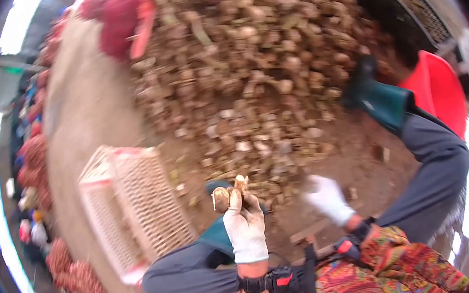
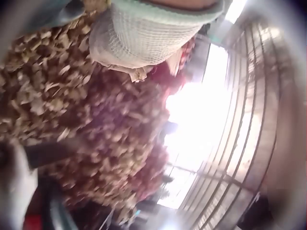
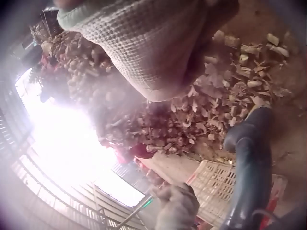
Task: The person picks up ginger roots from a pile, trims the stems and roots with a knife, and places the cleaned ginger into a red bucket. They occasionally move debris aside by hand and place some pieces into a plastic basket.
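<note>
In the head view my gloved left hand (image 1: 246,232) holds a brown-skinned bulb (image 1: 221,199) and a pale cut stalk piece (image 1: 241,182) at its fingertips, above the lower edge of a big heap of bulbs (image 1: 258,45). To its right, my gloved right hand (image 1: 328,200) is blurred, low over the brown floor. A dark, flat tool (image 2: 50,153) extends from the right hand (image 2: 17,187) in the left wrist view; its details are blurred. The right wrist view shows the left hand (image 3: 177,208) with fingers curled; the glove hides the right fingers there.
Cut stalk pieces (image 1: 269,148) lie in front of the heap. A pale plastic crate (image 1: 151,199) stands at left, a black crate (image 1: 403,5) at upper right. A red plastic object (image 1: 439,88) is beside a green boot (image 1: 382,100). Red net bags (image 1: 122,20) lie at upper left.
</note>
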`<move>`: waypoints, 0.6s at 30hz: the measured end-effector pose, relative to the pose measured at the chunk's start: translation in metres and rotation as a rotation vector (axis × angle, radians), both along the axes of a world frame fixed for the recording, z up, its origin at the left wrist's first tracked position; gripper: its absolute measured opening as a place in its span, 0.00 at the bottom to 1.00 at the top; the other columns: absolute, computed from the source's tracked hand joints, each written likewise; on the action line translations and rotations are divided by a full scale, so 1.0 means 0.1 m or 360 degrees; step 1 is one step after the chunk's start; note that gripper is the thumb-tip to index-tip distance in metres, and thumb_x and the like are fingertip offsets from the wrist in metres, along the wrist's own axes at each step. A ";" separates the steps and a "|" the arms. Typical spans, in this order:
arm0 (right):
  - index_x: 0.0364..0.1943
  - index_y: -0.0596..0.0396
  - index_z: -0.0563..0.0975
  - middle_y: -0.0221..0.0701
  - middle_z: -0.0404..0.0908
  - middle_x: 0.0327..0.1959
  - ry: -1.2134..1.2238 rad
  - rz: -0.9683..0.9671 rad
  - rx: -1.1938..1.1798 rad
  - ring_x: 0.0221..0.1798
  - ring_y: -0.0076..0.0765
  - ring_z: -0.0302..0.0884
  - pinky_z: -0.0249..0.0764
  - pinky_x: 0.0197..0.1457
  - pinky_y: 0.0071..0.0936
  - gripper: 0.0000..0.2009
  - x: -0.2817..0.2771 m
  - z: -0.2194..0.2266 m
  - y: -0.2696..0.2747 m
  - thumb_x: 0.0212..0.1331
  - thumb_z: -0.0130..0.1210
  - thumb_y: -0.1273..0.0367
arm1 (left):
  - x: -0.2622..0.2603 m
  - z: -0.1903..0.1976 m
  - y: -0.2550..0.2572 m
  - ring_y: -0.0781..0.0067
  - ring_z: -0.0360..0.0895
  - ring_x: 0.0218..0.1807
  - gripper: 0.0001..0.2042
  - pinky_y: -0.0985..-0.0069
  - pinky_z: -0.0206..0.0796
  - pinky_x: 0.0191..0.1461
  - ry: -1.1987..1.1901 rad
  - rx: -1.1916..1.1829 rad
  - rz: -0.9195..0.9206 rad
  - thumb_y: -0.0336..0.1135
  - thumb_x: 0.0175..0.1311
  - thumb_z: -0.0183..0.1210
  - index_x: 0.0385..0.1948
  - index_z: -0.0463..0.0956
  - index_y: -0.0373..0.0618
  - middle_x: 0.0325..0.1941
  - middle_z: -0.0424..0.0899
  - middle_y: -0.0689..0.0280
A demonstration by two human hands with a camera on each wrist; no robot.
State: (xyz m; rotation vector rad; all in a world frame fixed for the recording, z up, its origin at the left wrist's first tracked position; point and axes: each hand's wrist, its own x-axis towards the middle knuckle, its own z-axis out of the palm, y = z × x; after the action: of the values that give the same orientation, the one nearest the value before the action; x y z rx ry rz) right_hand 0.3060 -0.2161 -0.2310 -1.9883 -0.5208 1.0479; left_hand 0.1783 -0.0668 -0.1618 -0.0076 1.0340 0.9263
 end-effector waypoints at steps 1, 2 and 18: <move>0.22 0.56 0.70 0.34 0.69 0.14 0.0015 -0.0051 0.0043 0.17 0.33 0.66 0.67 0.24 0.33 0.05 -0.01 -0.06 -0.02 0.45 0.53 0.69 | -0.26 0.05 0.20 0.75 0.76 0.34 0.08 0.74 0.75 0.39 -0.0169 0.0250 0.0062 0.26 0.59 0.62 0.39 0.76 0.45 0.31 0.79 0.67; 0.22 0.56 0.70 0.31 0.67 0.12 0.0004 -0.0151 0.0038 0.16 0.27 0.64 0.65 0.23 0.29 0.05 -0.01 -0.09 -0.10 0.45 0.53 0.70 | -0.56 0.02 0.48 0.76 0.77 0.36 0.10 0.73 0.77 0.42 -0.0364 0.0452 0.0073 0.25 0.57 0.63 0.39 0.76 0.47 0.33 0.80 0.67; 0.29 0.55 0.74 0.16 0.68 0.19 0.0883 -0.0855 -0.0019 0.24 0.11 0.62 0.61 0.28 0.16 0.09 0.63 0.43 -0.12 0.55 0.62 0.67 | 2.83 -1.74 1.02 0.51 0.75 0.52 0.30 0.64 0.69 0.54 0.2371 0.2435 -0.2300 0.30 0.44 0.65 0.56 0.71 0.45 0.57 0.73 0.50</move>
State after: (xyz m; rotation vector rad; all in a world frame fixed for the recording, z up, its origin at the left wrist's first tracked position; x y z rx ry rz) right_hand 0.3692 -0.2281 -0.1875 -1.6048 0.3035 1.1738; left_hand 0.4616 0.0351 -0.3353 2.6286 0.8968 -0.0613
